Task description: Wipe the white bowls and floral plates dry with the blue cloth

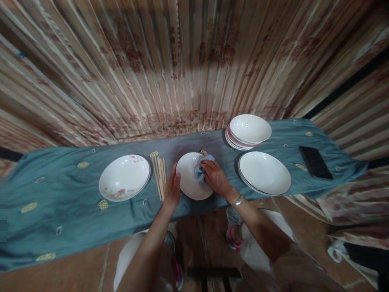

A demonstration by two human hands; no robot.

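Note:
A white plate (190, 188) lies in front of me at the middle of the table. My left hand (172, 187) grips its left rim, the thumb over the edge and the fingers along the outside. In my right hand (215, 176) is a crumpled pale blue cloth (199, 169), pressed on the right part of the plate's surface. A bracelet circles my right wrist. Just left of my left hand lie several wooden chopsticks (160, 174), side by side.
A flower-patterned plate (123, 178) sits at left. To the right are stacked white plates (265, 173), with a stack of bowls (249, 129) behind them. A black phone (316, 162) lies at the right end of the teal tablecloth (75, 211). Pleated curtains (188, 73) hang behind.

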